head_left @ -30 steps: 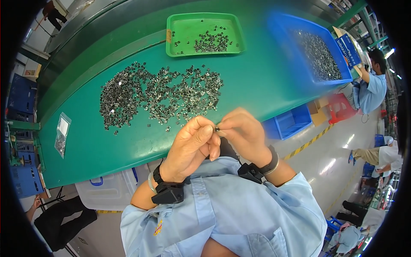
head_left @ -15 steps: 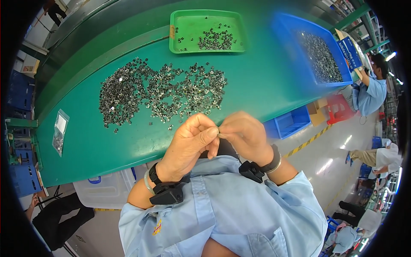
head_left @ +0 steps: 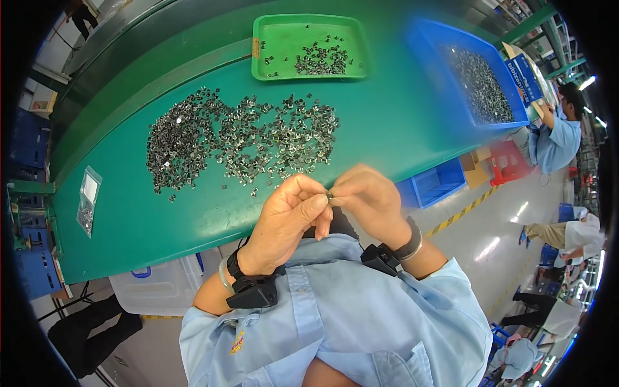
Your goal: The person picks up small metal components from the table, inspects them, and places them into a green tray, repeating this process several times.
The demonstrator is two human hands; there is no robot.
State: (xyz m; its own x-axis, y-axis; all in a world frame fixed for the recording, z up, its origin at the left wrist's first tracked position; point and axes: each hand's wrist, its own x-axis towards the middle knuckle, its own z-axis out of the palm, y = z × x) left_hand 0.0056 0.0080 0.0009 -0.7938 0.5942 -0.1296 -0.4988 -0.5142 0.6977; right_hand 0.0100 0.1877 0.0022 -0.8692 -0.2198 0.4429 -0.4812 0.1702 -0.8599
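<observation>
My left hand [head_left: 291,216] and my right hand [head_left: 367,200] meet at the fingertips just over the table's near edge. Between them they pinch a small dark metal part [head_left: 329,196], mostly covered by the fingers. Both hands are closed on it, thumb against forefinger. Beyond my hands, a wide heap of small black and silver parts [head_left: 242,138] lies spread on the green table [head_left: 380,122]. The heap is densest at its left end. A green tray [head_left: 309,79] behind it holds more of these parts, gathered toward its right half.
A blue bin [head_left: 445,97] full of small parts stands at the right. The plastic bag [head_left: 88,200] lies at the table's left end. Below the edge are a blue crate [head_left: 438,187] and a clear lidded box [head_left: 155,290]. A person [head_left: 556,138] works at the far right.
The fingertips have shifted slightly, and the dark part shows more clearly between them. Both hands stay together in nearly the same place. The whole view has moved a little.
</observation>
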